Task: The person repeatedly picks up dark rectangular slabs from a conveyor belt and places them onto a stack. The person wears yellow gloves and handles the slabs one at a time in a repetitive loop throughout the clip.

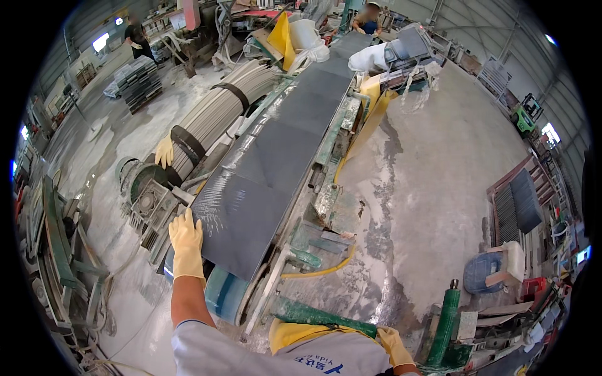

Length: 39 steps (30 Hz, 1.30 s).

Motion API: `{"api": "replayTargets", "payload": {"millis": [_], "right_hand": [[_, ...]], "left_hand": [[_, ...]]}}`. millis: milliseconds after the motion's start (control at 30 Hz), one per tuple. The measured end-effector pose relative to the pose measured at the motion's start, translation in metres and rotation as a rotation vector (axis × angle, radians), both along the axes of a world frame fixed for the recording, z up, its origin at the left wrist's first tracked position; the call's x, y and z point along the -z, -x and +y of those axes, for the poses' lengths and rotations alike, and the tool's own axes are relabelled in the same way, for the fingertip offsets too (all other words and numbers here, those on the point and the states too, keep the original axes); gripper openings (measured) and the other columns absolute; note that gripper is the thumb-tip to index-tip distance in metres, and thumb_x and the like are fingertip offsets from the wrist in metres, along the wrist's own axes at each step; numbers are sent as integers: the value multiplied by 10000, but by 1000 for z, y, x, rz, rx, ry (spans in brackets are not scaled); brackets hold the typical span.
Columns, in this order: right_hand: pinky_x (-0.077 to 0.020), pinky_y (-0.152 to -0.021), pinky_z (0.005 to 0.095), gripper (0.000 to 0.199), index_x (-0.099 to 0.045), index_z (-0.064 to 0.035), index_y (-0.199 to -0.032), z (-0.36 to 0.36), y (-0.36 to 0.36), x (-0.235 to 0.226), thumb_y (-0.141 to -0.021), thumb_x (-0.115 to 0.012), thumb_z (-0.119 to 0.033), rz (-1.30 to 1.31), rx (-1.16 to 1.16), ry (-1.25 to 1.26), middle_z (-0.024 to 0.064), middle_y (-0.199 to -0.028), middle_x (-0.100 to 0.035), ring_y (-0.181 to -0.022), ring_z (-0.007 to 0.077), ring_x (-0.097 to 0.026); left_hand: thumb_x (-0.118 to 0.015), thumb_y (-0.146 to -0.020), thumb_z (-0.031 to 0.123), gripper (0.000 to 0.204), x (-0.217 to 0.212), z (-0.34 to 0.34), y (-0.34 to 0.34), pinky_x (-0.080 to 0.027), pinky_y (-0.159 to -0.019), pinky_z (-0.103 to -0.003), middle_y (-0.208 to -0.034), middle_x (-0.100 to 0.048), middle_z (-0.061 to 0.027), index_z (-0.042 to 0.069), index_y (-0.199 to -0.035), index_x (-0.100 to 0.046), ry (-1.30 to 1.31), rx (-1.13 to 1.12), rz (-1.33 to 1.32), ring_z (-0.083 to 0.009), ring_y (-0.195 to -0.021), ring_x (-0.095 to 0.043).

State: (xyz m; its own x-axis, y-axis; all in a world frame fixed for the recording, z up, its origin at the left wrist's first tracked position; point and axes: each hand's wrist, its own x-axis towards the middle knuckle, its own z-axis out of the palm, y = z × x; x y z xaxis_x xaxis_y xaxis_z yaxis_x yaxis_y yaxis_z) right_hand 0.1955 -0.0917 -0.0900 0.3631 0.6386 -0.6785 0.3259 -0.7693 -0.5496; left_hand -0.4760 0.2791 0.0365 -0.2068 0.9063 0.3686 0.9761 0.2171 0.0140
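A wet dark grey slab (241, 222) lies at the near end of a long conveyor (295, 119), with more dark slabs lined up behind it. My left hand (185, 241), in a yellow glove, rests flat on the slab's left edge with its fingers stretched out. My right hand (395, 344), also in a yellow glove, hangs low by my hip and holds nothing. It is next to a green post (444, 326).
A strapped bundle of pale strips (219, 109) lies left of the conveyor, with another yellow glove (164, 150) on it. A motor housing (147, 200) sits below. A dusty wet concrete floor (439, 163) spreads right. A rack of dark slabs (517, 203) stands far right. People work at the far end.
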Motion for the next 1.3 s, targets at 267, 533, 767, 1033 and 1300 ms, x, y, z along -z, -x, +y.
{"api": "replayTargets", "payload": {"millis": [267, 533, 767, 1033, 1300], "right_hand": [[-543, -867, 301, 356, -751, -1, -1173, -4, 6, 5, -967, -628, -264, -17, 120, -29, 136, -1050, -785, -970, 189, -726], [-543, -823, 341, 364, -770, -58, -1146, -12, 5, 18, -952, -593, -310, -40, -9, -9, 144, -1004, -783, -911, 238, -735], [-543, -857, 394, 393, -762, -99, -1135, -5, -6, 30, -936, -552, -364, -15, -49, 55, 168, -1056, -759, -988, 337, -718], [-532, -955, 406, 403, -778, -193, -1140, -21, -36, 86, -921, -555, -446, -125, -149, -97, 135, -1120, -755, -1081, 328, -704], [-563, -842, 328, 377, -748, -61, -1208, -21, -34, 26, -959, -601, -302, -182, -18, 86, 117, -1010, -786, -912, 212, -733]], "left_hand": [[-691, -906, 270, 521, -31, -41, 20, -410, -1053, -462, -1203, -676, -107, 39, -1362, -593, 56, 155, 88, -309, -1167, -573], [-596, -1023, 240, 479, -9, -113, 0, -506, -1001, -408, -1371, -608, -183, 49, -1453, -508, -195, -221, -899, -298, -1241, -591], [-455, -1093, 367, 475, -16, -113, -70, -556, -831, -253, -1537, -492, -81, 93, -1481, -461, -226, -649, -2403, -202, -1220, -591], [-672, -1002, 417, 292, 21, -120, -64, -420, -458, -207, -806, -627, -11, 144, -987, -566, -281, -645, -2093, -90, -560, -567], [-624, -1017, 398, 548, -95, -75, -112, -360, -1196, -480, -1444, -598, -133, 28, -1414, -554, -399, -216, -2606, -329, -1358, -518]]}}
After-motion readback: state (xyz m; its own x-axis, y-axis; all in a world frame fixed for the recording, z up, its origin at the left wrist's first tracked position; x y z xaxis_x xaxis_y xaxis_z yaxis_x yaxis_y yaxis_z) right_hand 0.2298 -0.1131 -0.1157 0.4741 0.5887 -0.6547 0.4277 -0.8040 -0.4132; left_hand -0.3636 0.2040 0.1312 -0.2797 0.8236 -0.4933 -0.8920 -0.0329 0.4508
